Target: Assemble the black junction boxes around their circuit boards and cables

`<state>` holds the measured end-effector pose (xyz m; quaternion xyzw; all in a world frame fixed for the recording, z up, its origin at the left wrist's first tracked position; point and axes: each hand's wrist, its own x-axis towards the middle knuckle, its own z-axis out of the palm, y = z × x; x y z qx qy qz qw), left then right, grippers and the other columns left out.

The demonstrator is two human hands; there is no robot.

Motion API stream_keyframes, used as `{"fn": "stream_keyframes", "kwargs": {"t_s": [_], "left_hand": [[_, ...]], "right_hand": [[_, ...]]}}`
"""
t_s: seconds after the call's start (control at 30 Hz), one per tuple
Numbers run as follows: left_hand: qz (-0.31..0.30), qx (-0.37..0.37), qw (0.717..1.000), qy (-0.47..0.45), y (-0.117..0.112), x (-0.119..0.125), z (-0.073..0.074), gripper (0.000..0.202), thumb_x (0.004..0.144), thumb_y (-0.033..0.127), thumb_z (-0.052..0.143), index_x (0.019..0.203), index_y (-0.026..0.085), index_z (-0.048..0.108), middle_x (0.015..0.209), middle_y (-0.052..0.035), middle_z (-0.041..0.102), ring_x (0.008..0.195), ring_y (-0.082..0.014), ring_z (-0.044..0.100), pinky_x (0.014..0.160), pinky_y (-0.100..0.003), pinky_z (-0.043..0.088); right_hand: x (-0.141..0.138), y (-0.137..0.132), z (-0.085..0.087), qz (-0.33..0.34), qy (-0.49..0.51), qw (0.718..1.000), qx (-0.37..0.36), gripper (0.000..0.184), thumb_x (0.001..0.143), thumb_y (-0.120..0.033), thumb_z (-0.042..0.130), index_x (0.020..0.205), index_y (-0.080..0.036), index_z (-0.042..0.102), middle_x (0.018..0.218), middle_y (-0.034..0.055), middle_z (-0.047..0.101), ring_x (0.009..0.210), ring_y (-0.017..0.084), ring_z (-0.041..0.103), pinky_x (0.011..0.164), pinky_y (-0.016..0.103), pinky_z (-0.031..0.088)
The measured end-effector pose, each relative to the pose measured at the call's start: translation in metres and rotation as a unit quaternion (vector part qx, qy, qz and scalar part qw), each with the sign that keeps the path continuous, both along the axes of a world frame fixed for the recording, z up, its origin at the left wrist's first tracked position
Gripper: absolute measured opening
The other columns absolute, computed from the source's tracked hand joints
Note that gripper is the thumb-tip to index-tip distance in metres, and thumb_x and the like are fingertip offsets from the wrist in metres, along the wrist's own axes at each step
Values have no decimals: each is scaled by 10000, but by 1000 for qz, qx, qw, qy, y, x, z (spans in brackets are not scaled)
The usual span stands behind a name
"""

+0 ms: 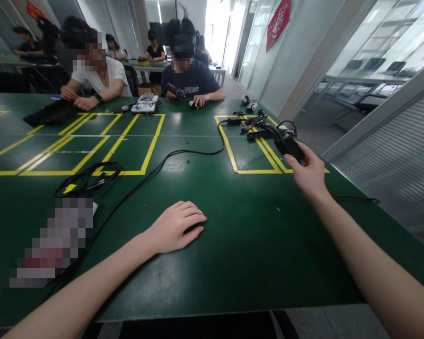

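Observation:
My right hand (309, 175) reaches forward to the right and grips a black power adapter (289, 145) by its near end, at the edge of a yellow-taped box. The adapter's cord runs into a pile of black cables and adapters (259, 128) inside that box. My left hand (175, 227) lies flat, palm down, on the green table (240, 245), fingers together and stretched out, holding nothing.
A long black cable (169, 157) snakes from the pile across the table to the left. A coil of black cable (88, 179) lies at the left. Two people sit across the table with small devices (144, 104). A glass wall stands to the right.

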<state>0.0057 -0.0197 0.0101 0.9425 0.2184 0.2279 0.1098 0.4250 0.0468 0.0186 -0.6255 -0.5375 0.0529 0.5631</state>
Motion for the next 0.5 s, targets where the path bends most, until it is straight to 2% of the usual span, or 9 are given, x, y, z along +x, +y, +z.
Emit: {"fn": "stream_keyframes", "kwargs": {"t_s": [0.07, 0.17, 0.27, 0.5], "left_hand": [[3, -8, 1000, 1, 0, 0, 1, 210, 1066, 279, 549, 1144, 190, 722, 1115, -83, 782, 1052, -221, 708, 892, -361, 540], [4, -18, 1000, -1, 0, 0, 1, 205, 1063, 271, 552, 1140, 187, 723, 1119, -81, 780, 1049, -220, 708, 892, -364, 540], [7, -21, 1000, -3, 1, 0, 1, 195, 1056, 260, 561, 1137, 187, 723, 1121, -78, 778, 1046, -218, 709, 897, -370, 542], [9, -13, 1000, -2, 1, -1, 1, 178, 1050, 246, 571, 1119, 186, 723, 1116, -72, 772, 1035, -214, 712, 888, -363, 542]], "right_hand": [[9, -1, -7, -53, -50, 996, -47, 510, 814, -478, 716, 1237, -193, 699, 1201, 132, 737, 1110, 333, 684, 919, 472, 588], [24, -4, -18, -90, -116, 980, -133, 551, 822, -424, 668, 1321, -191, 686, 1193, 146, 748, 1078, 360, 705, 942, 512, 575], [38, -5, -25, -116, -180, 958, -192, 620, 833, -442, 673, 1395, -182, 661, 1226, 182, 740, 1094, 407, 701, 950, 554, 556], [53, 1, -28, -116, -232, 939, -227, 635, 858, -444, 651, 1410, -130, 628, 1280, 229, 709, 1168, 440, 671, 972, 553, 537]]}}
